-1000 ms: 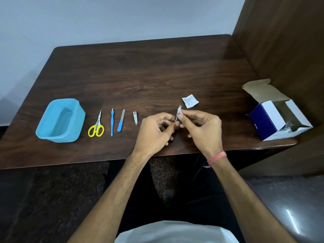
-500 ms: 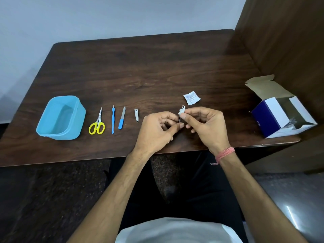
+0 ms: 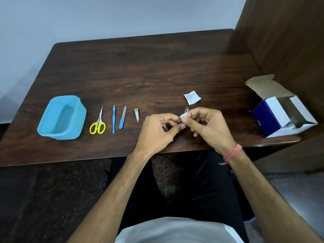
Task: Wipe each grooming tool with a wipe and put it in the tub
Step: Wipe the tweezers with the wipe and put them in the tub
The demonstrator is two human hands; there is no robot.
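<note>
table: dark wood, satin | tub: blue plastic, smooth | clipper: shiny metal

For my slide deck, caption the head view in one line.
Both hands, left and right, wipe a small metal tool; four tools wait beside the blue tub.

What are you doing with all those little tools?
A person is cleaning grooming tools. Both hands, left hand and right hand, pinch a small metal tool wrapped in a white wipe over the table. Scissors, a blue pick, a file and a clipper lie waiting in a row beside the tub. A torn packet lies near the hands.
</note>
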